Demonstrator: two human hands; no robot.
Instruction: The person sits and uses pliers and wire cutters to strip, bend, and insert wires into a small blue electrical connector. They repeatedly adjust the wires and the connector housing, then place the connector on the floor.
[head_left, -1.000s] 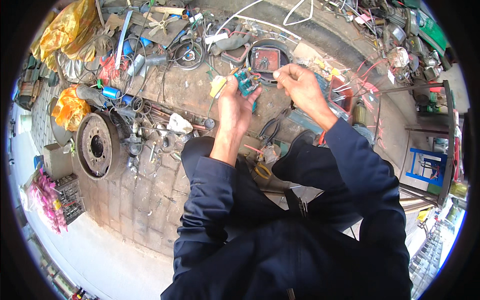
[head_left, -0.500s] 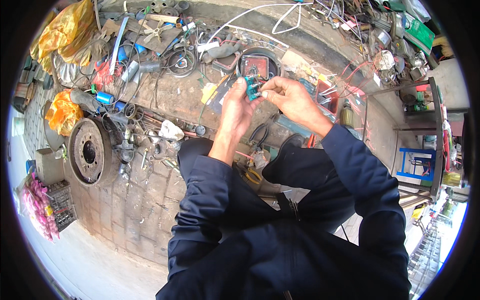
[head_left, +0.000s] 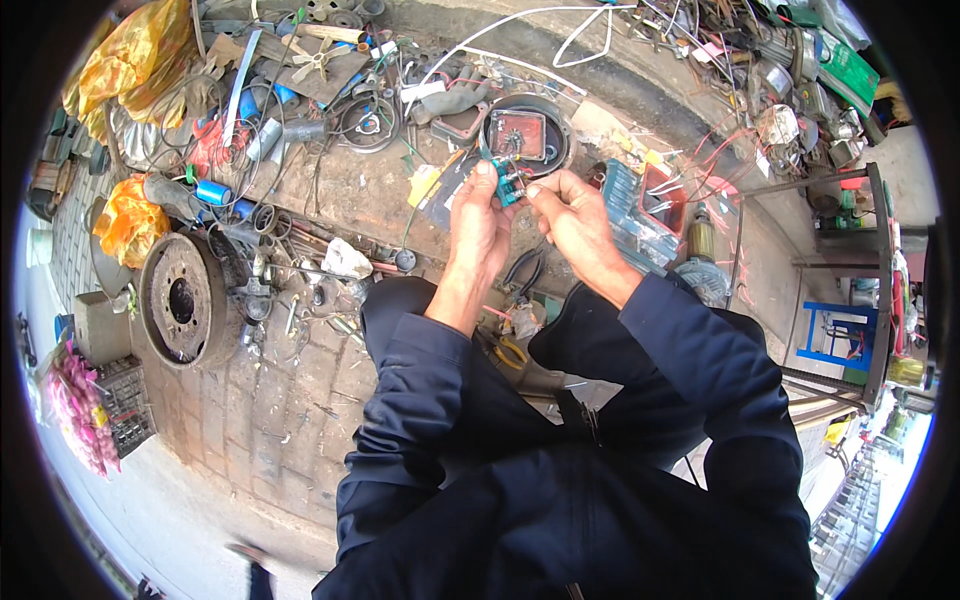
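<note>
Dark navy long sleeves (head_left: 420, 400); matching trousers

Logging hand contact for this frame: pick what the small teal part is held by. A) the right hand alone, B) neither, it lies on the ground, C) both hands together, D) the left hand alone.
C: the small teal part sits pinched between the fingers of the left hand and the right hand, raised above the cluttered ground.
</note>
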